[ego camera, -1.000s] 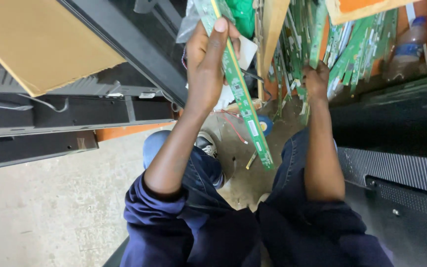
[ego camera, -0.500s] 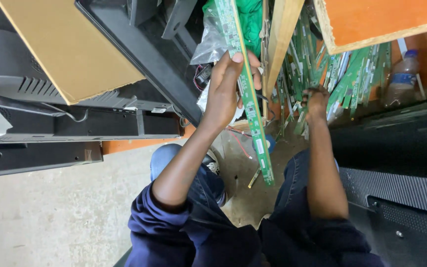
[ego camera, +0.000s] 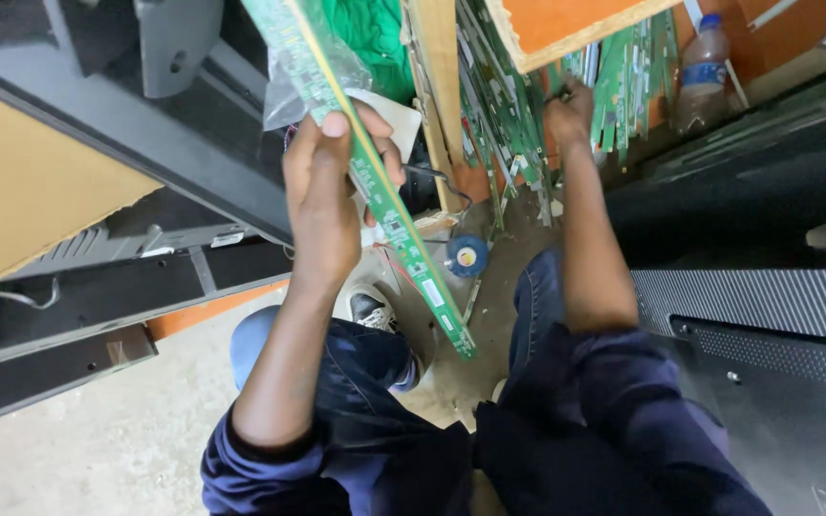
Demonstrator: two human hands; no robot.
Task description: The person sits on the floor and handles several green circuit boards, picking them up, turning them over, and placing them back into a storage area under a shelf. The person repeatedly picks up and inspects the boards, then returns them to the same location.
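My left hand (ego camera: pixel 327 191) grips a long narrow green circuit board strip (ego camera: pixel 403 244), held up in front of me and slanting down to the right. Its upper end sits in a clear plastic bag (ego camera: pixel 284 86). My right hand (ego camera: pixel 568 107) reaches forward into a stack of upright green circuit board strips (ego camera: pixel 509 124) leaning by an orange wooden box (ego camera: pixel 576 24), with its fingers closed among them. I cannot tell exactly which strip it holds.
Black panel housings (ego camera: pixel 193 162) lie at the left, with a brown board (ego camera: pixel 21 191). A dark ribbed panel (ego camera: pixel 767 306) lies at the right. A plastic bottle (ego camera: pixel 702 67) stands at the back right. A small blue disc (ego camera: pixel 467 256) lies on the dusty floor.
My left hand has lifted the green strip higher and further left. My right hand has stayed at the stack of strips. The view has tilted a little.
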